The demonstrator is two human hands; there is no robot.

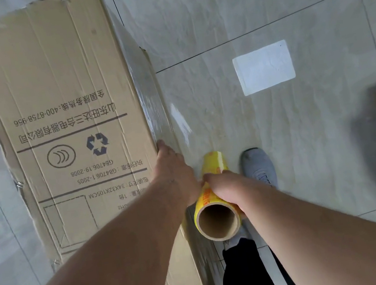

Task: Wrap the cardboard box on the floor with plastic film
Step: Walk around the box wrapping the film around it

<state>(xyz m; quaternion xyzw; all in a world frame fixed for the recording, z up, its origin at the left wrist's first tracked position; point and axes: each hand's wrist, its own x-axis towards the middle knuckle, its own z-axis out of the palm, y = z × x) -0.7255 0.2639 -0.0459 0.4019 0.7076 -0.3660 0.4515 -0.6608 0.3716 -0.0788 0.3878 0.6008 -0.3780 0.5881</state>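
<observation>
A: Box [61,117] is seen lying flat on the floor [308,173], filling the left of the frame; its long axis runs from the torn end at upper left down to the lower centre, where it is hidden under the left forearm.

B: And the hands?

A: The left hand [173,166] is laid on the box's right long edge at mid-frame, fingers out fairly straight, nothing gripped. The right hand [227,185] is clenched around the roll [215,201], just right of the left hand.

B: How is the roll pointed?

A: Its open core faces the lower edge of the frame, so its axis is judged roughly parallel to the box's long axis. Film [150,94] is seen stretched along the box's right side, with more trailing over the floor towards the roll.

B: So the box lies left of the roll?

A: Yes, just beside it, and the left hand is the nearer one. The next pass is judged to need the roll carried across the short width, towards the left of the frame. A shoe [258,166] is seen just right of the roll
</observation>
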